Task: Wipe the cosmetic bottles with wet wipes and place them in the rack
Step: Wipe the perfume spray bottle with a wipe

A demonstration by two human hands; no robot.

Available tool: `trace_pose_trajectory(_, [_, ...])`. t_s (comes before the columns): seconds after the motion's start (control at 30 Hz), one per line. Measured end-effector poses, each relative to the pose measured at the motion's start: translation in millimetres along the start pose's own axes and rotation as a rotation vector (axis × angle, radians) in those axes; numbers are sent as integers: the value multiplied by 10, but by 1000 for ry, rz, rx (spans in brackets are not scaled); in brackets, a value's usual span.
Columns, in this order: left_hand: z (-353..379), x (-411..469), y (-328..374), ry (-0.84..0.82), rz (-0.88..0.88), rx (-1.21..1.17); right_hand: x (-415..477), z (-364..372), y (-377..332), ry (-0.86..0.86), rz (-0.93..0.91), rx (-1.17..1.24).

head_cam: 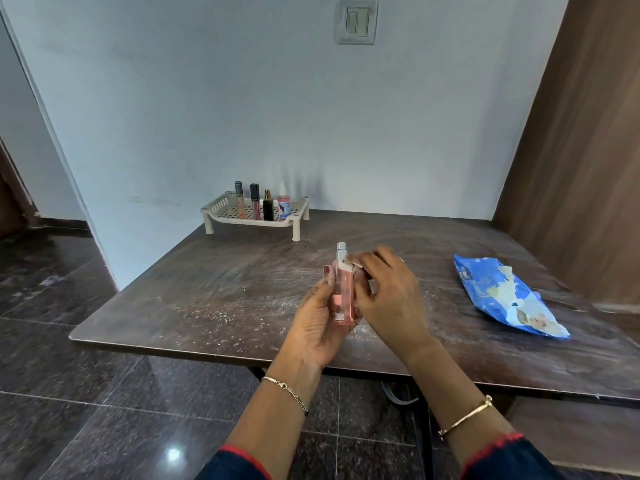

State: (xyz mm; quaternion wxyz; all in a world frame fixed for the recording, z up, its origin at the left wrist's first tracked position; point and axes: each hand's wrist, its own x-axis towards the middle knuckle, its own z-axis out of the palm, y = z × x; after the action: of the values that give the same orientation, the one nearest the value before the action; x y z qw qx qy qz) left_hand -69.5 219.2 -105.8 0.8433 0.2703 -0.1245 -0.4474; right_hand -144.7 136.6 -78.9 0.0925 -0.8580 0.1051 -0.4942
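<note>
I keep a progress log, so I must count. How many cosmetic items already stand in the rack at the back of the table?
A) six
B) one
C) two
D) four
D: the rack holds four upright items: a grey-capped tube, a black-capped tube, a black bottle and a white-capped bottle; a pink bottle is in the left hand.

Most of the wet wipe [350, 267] is buried under the right hand [389, 294], and the left hand [317, 327] covers part of the pink bottle [343, 289]. Print on the blue wipes pack [502, 296]? Way too small to read.
</note>
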Motion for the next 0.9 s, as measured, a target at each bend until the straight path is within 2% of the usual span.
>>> trace_pose_trajectory(0.1, [-32, 16, -26, 22, -25, -20, -13, 21, -12, 3, 17, 37])
trace_pose_trajectory(0.23, [-31, 69, -27, -6, -48, -96, -167, 6, -65, -104, -55, 14])
trace_pose_trajectory(0.5, [-116, 196, -34, 14, -64, -18, -501, -59, -76, -208, -148, -20])
trace_pose_trajectory(0.77, [-3, 47, -69, -74, -40, -96, -108, -68, -29, -92, -78, -53])
trace_pose_trajectory(0.9, [-19, 40, -73, -76, -35, -125, -17, -37, -45, -91, -87, -64])
